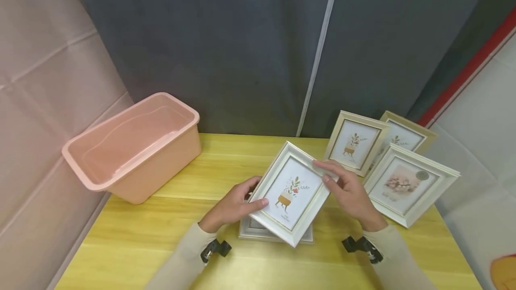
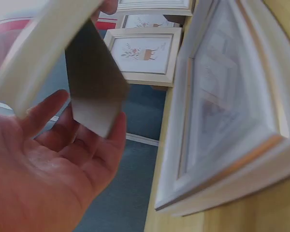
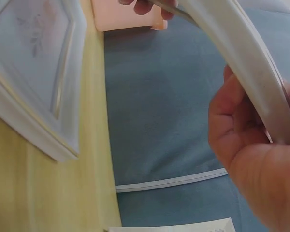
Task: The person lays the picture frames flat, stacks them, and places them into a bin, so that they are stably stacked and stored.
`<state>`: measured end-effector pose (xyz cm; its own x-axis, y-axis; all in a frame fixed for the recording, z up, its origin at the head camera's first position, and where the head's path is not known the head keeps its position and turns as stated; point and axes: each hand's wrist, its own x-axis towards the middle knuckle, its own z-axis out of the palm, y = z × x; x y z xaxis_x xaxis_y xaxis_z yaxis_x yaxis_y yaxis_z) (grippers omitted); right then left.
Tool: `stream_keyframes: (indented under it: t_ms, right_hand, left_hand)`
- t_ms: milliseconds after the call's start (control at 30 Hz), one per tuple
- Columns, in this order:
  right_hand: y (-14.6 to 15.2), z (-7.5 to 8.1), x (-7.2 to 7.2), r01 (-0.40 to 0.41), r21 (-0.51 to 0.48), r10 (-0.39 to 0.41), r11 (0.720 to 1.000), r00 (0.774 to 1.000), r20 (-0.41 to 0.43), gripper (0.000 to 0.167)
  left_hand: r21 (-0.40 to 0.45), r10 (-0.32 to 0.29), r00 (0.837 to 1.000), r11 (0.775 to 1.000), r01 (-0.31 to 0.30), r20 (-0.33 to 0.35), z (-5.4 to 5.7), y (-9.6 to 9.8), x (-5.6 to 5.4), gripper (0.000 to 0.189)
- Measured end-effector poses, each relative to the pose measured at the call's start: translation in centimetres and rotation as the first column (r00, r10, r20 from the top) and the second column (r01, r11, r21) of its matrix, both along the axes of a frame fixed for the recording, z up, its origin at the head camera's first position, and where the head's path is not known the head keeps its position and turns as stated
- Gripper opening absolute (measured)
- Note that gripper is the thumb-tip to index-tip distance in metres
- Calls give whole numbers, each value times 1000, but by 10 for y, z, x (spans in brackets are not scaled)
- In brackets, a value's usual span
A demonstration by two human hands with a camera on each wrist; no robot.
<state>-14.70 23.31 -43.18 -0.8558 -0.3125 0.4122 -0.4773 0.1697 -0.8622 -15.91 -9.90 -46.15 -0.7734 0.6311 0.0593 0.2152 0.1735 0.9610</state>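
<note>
Both hands hold a white photo frame [image 1: 296,191] [image 3: 246,63] tilted over the table, its printed plant picture facing up. My left hand [image 1: 238,205] grips the lower left edge, thumb on the front. Behind the frame, the left wrist view shows a dark stand flap [image 2: 94,82] standing out from the back, close by the left fingers. With thumb and fingers, my right hand [image 1: 348,191] pinches the upper right edge. Under the held frame lies a second white photo frame [image 1: 255,232] [image 2: 227,96], flat on the table and mostly covered in the head view.
Three photo frames stand at the right: a pale one [image 1: 356,142], a tan one [image 1: 425,135] partly hidden, and a white one [image 1: 411,187] with a blossom picture. At the left sits a pink plastic bin [image 1: 149,164]. A dark curtain [image 1: 225,48] hangs behind the wooden table [image 1: 133,245].
</note>
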Motion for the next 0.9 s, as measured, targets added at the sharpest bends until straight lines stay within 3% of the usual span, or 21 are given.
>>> stream_keyframes:
  t_ms: [200, 367, 600, 900]
  right_hand:
    - [-3, -9, 2, 88, -16, -86, 996, 994, 64, 41]
    - [-6, -18, 6, 202, 24, -203, 979, 966, 159, 44]
    - [-8, -28, 10, 234, 18, -232, 972, 942, 245, 52]
    - [-10, -37, 13, 299, 32, -294, 954, 908, 300, 59]
  left_hand:
    - [0, 99, 995, 995, -99, -1, -5, -6, 4, 58]
    - [32, 166, 986, 985, -167, 25, -9, -11, 9, 64]
    - [157, 215, 974, 962, -224, 73, -15, -11, 21, 74]
    - [170, 266, 954, 943, -287, 137, -26, 3, 27, 76]
